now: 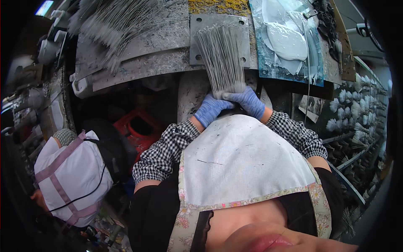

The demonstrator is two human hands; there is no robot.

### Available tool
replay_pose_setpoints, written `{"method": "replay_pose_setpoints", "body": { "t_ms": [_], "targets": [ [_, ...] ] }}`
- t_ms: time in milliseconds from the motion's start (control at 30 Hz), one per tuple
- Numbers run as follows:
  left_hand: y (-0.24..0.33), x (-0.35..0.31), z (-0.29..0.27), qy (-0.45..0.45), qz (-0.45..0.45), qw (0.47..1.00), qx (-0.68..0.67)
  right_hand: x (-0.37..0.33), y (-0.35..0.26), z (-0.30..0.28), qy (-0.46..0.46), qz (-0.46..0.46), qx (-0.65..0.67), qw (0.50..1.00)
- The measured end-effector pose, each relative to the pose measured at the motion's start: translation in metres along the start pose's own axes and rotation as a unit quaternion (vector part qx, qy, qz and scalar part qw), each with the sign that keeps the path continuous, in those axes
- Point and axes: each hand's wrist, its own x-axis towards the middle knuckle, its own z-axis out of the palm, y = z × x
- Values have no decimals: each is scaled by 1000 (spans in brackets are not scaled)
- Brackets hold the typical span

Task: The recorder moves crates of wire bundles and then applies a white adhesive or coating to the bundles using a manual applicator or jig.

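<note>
Both my hands wear blue gloves and close together around the near end of a thick bundle of thin grey wires (pixel 222 59). My left hand (pixel 208 110) grips it from the left, and my right hand (pixel 247 102) wraps it from the right. The wires fan out away from me, and their far ends, which look looped, reach over a square metal plate (pixel 195 48) with holes near its corners. Pale, fuzzy-looking ends show just above my gloves; the fingers partly hide them.
A larger pile of similar wires (pixel 121 29) lies at the bench's left. Yellow rings (pixel 218 6) lie behind the plate. At right, white paste (pixel 287 42) covers a blue board (pixel 268 69). A rack of white tufts (pixel 357 105) stands far right. Another person (pixel 71 176) is at left, near a red stool (pixel 140 126).
</note>
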Motion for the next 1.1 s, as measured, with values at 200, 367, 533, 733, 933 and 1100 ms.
{"method": "replay_pose_setpoints", "body": {
  "t_ms": [200,367,533,733,933,1100],
  "targets": [
    [69,-15,-15,50,158,983,-85,6,-53,-13,47,-211,-262,941],
    [9,-1,-2,6,-52,951,-306,20,1,-6,-4,-22,-371,928],
    [10,-22,-33,-77,-37,947,-311,10,-18,12,-30,81,111,990],
    [33,-10,-23,-73,-16,977,-198,15,-51,-19,-80,131,81,985],
    [89,-26,-12,-77,64,995,-3,18,-91,-6,-72,104,-98,987],
    [41,-39,-9,-53,179,963,193,3,-55,-8,-17,-131,-181,975]
  ]
}}
